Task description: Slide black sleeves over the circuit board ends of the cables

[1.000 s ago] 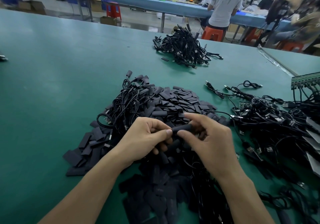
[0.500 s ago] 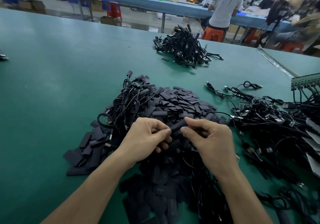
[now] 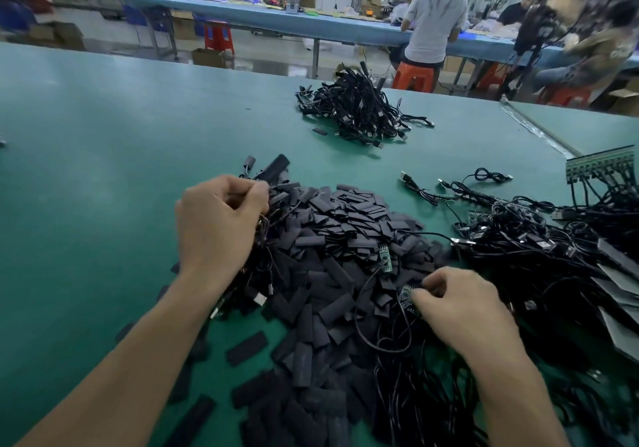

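The two hands are apart over a heap of flat black rubber sleeves (image 3: 345,225) in the middle of the frame, on the green table (image 3: 103,170). The left hand (image 3: 221,218), at the heap's upper left edge, curls its fingers round a thin black cable (image 3: 263,227). The right hand (image 3: 460,305), at lower right, pinches a small green circuit board (image 3: 405,297) on a cable's end. A second bare green board (image 3: 384,257) lies on the sleeves just above it. A tangle of black cables (image 3: 536,239) fills the right side, and a separate cable bundle (image 3: 359,111) sits at upper centre.
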Motion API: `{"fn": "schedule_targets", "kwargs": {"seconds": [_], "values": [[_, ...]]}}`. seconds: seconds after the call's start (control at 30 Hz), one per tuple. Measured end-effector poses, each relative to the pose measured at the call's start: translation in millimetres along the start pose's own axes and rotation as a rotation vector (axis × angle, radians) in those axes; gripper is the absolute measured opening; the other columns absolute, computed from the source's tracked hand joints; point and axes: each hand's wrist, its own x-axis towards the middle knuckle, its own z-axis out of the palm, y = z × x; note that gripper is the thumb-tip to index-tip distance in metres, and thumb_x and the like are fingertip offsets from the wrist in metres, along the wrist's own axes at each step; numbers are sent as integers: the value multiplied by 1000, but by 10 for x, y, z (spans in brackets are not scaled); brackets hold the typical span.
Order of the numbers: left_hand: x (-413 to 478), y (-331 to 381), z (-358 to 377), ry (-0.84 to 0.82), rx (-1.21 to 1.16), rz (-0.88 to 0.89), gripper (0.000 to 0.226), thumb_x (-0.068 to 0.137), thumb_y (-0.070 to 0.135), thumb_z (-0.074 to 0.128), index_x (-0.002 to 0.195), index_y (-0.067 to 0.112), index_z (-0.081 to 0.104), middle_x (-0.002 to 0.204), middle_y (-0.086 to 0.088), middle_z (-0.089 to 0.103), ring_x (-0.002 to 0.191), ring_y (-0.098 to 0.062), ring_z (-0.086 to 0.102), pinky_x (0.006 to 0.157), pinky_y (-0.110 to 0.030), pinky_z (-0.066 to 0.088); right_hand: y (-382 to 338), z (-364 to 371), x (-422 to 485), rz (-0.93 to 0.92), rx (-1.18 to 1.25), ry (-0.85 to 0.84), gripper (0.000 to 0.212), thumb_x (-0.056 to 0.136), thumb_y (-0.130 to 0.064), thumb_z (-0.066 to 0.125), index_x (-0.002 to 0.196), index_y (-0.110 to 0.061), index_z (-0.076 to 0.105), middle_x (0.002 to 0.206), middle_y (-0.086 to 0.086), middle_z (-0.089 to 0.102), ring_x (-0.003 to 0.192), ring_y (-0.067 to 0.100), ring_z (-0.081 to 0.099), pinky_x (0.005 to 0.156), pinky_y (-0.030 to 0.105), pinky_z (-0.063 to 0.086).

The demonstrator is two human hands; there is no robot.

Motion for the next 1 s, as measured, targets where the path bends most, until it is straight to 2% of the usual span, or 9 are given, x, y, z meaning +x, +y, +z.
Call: {"fn": "schedule_targets", "kwargs": {"seconds": [0.17, 0.27, 0.4, 0.5, 0.63, 0.7, 0.83, 0.9, 1.0], "values": [[295, -180, 73, 32, 283, -118, 20, 90, 41, 66, 78, 25, 70, 74, 10, 69, 85, -22, 70, 79, -36, 55, 4, -101, -1, 28, 131, -145, 24, 81, -51, 71, 96, -36, 60, 91, -14, 59, 99, 17, 61, 94, 47, 50], [298, -224, 119, -42, 392, -166, 14, 90, 42, 69, 89, 28, 68, 82, 10, 61, 95, -25, 66, 76, -33, 46, 11, -112, 7, -14, 178, -135, 24, 80, -49, 76, 82, -35, 57, 88, -16, 57, 99, 16, 59, 97, 48, 46], [142, -89, 120, -9, 478, 138, 12, 90, 36, 70, 95, 25, 68, 89, 7, 53, 88, -24, 59, 69, -33, 42, 37, -121, 24, -175, 362, 72, 20, 81, -29, 81, 68, -29, 65, 66, -11, 63, 68, -3, 60, 57, 9, 43], [-142, 154, 170, -203, 326, 399, 9, 88, 34, 72, 85, 26, 71, 73, 14, 62, 68, -7, 59, 63, -28, 52, 66, -169, 28, -267, 457, 169, 17, 79, -28, 81, 69, -32, 68, 67, -17, 68, 69, -11, 61, 51, 7, 40], [-626, 364, 409, -690, -166, 192, 14, 81, 35, 78, 93, 27, 74, 77, 12, 71, 67, 1, 65, 64, -14, 49, 32, -185, 35, -403, 668, 100, 11, 75, -26, 83, 74, -33, 75, 70, -12, 72, 61, 4, 66, 56, 15, 50], [-782, 370, 520, -738, -263, 99, 17, 81, 30, 81, 94, 29, 71, 79, 8, 69, 65, -1, 61, 63, -14, 48, 27, -175, 47, -442, 713, 58, 17, 76, -22, 82, 79, -37, 75, 72, -7, 73, 65, 14, 68, 61, 25, 55], [-779, 319, 568, -728, -369, 9, 14, 84, 24, 80, 88, 24, 67, 74, 7, 67, 63, -5, 58, 61, -20, 49, 35, -138, 78, -486, 825, -71, 19, 80, -14, 77, 82, -33, 77, 76, -3, 75, 69, 8, 70, 65, 16, 53], [-762, 305, 567, -743, -416, -32, 14, 84, 21, 80, 88, 19, 67, 73, 9, 67, 65, -6, 57, 63, -20, 49, 43, -119, 85, -482, 817, -104, 8, 78, -28, 75, 84, -34, 77, 78, -3, 75, 72, 8, 70, 66, 15, 52], [-751, 300, 577, -780, -457, -97, 12, 85, 20, 80, 86, 14, 70, 73, 6, 65, 66, -7, 55, 63, -19, 47, 60, -104, 87, -482, 772, -159, 16, 76, -43, 69, 86, -33, 76, 80, -1, 75, 75, 18, 70, 69, 27, 56]]}}
